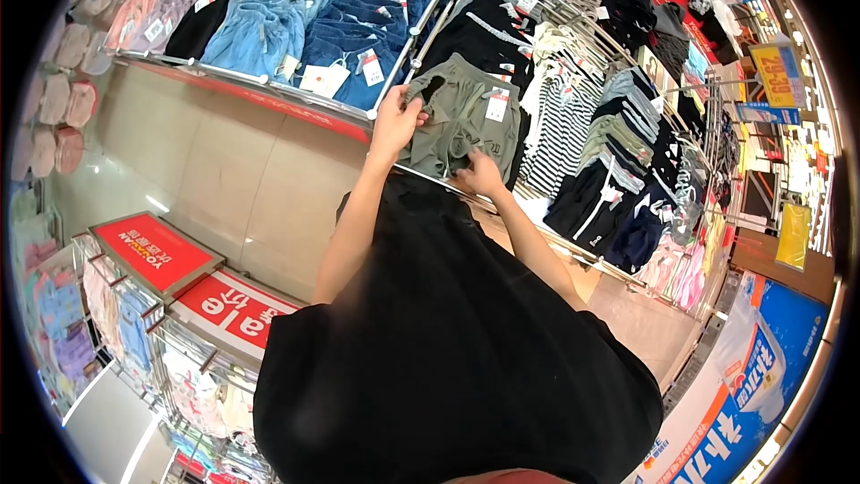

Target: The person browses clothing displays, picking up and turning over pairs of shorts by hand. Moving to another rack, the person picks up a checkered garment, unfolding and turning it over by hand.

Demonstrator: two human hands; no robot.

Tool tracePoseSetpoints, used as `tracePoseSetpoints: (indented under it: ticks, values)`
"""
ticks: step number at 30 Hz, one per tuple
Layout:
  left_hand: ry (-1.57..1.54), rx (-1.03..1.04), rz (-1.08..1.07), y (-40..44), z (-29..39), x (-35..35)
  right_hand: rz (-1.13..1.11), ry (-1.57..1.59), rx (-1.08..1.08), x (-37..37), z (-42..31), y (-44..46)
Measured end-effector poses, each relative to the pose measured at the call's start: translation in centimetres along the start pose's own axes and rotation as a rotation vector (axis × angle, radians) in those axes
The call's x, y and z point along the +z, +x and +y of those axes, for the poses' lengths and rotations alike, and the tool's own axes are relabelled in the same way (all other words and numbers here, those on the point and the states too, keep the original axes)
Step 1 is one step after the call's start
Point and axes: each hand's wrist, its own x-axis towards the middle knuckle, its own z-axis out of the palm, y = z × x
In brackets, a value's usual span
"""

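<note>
Olive-green shorts (473, 90) lie spread on the display rack (417, 31), rumpled below, so probably only partly neatened. Left hand's (399, 119) grip is pinched on a gathered edge (418, 88); right hand (483, 176) touches the lower part, can't tell if its grip's closed.

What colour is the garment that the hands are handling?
The garment is greyish green, best seen in the head view.

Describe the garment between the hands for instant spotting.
From the blue denim, go right to the metal rack. At its near edge, between left hand and right hand, lies the grey-green garment. Its colour sets it apart from the black clothes behind and striped clothes rightward.
</note>
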Motion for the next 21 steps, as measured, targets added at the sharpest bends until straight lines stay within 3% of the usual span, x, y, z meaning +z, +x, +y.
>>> tracePoseSetpoints:
  ticks: [2, 4, 6, 11, 16, 18, 21]
  values:
    - [0.05, 0.022, 0.01, 0.3, -0.1, 0.2, 0.209, 0.081, -0.072, -0.5, 0.1, -0.1]
    - [0.04, 0.03, -0.011, 0.7, -0.4, 0.3, 0.145, 0.291, 0.183, -3.7, -2.5, -0.8]
    - [0.067, 0.028, 0.001, 1.0, -0.7, 0.5, 0.284, 0.691, 0.09, -4.4, -2.7, -0.7]
    - [0.068, 0.065, -0.015, 1.2, -1.3, 1.4, 0.472, 1.142, 0.08, -9.4, -4.3, -1.7]
    - [-0.035, 0.075, -0.008, 1.5, -1.3, 2.2, 0.588, 1.377, -0.076, -16.6, -6.3, -3.6]
    - [-0.101, 0.118, -0.009, 1.6, -1.2, 2.6, 0.655, 1.378, -0.146, -18.9, -6.9, -3.7]
    - [-0.072, 0.116, -0.03, 2.1, -1.0, 2.8, 0.586, 1.23, -0.214, -21.0, -6.8, -3.0]
